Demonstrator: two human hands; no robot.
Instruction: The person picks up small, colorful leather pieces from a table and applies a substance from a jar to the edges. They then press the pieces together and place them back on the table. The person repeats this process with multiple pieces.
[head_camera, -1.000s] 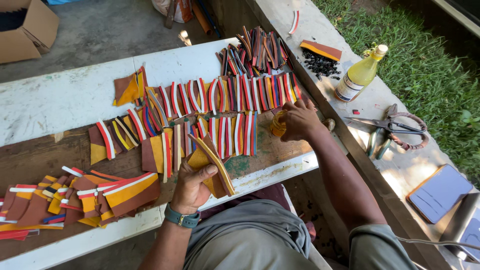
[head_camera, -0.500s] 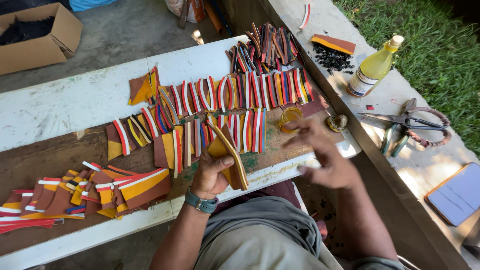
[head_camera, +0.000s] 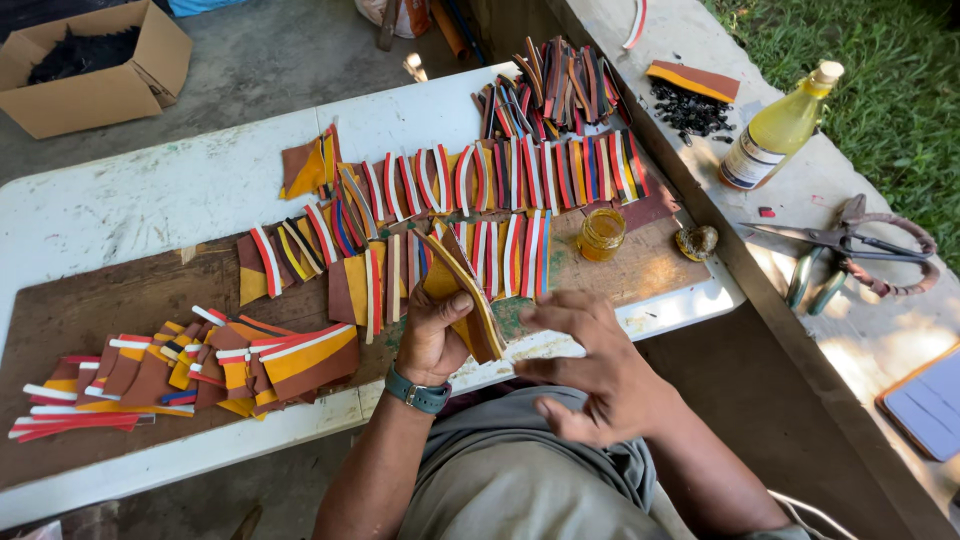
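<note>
Our left hand (head_camera: 432, 335) fingers grip one yellow-brown strip piece (head_camera: 468, 305); right hand (head_camera: 585, 365) spread, holding nothing; we judge many glued pieces laid out mid-frame, a stack (head_camera: 190, 370) lower left remaining

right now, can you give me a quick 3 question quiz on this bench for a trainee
1. True or false: the left hand grips a curved yellow and brown strap piece.
2. What does the right hand hold? A) the small glass jar B) the scissors C) nothing
3. Fill in: the yellow bottle stands on the concrete ledge beside a pile of small ____ bits.

Key: 1 true; 2 C; 3 black
</note>
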